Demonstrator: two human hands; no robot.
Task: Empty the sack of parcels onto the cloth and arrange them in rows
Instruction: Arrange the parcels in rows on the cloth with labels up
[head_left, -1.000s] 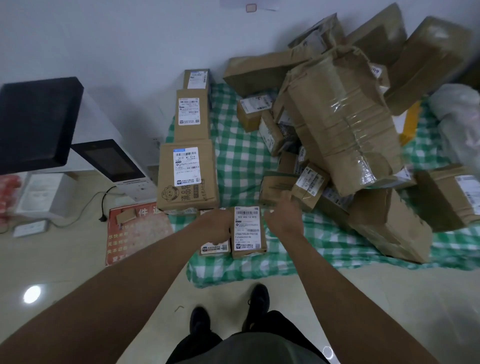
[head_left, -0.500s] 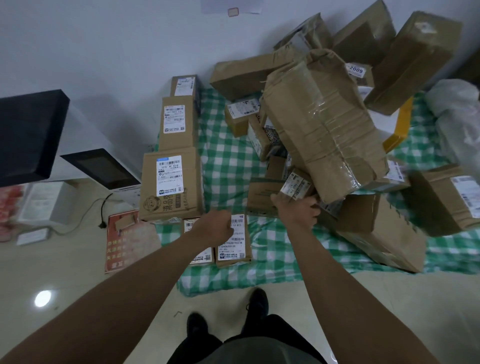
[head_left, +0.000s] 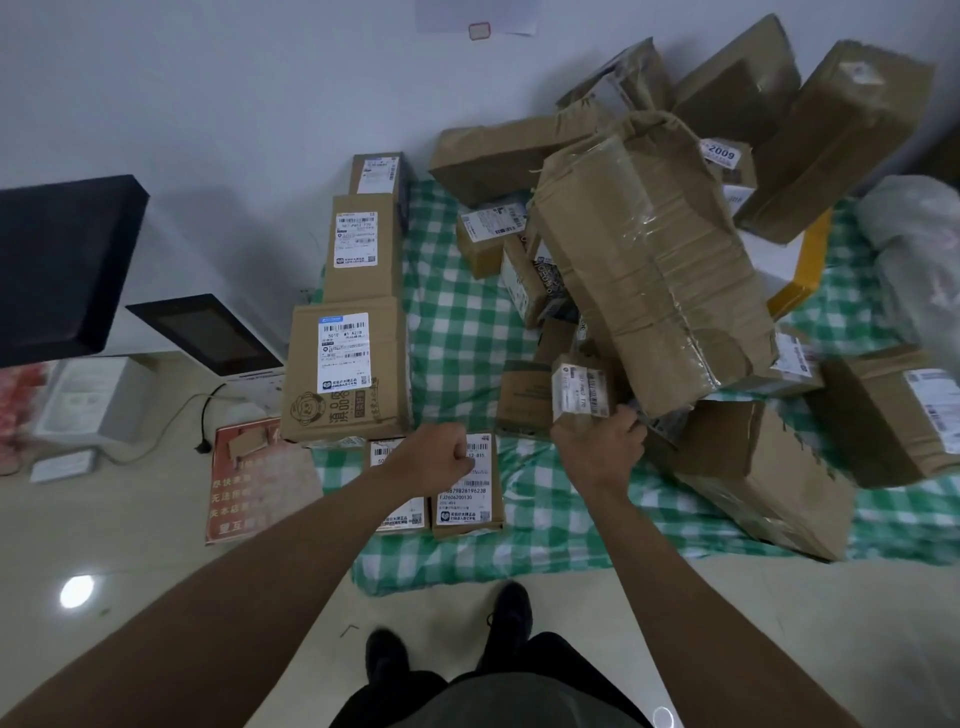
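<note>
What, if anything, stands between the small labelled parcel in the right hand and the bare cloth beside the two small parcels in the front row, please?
Nothing visible does. The right hand grips the small labelled parcel at the pile's edge, and the checked cloth right of the front-row parcel lies bare.

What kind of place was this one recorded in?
Probably a small parcel pickup or sorting point, indoors. Labelled cardboard parcels are heaped on a green checked cloth spread on a tiled floor, and a screen terminal stands by the wall.
</note>
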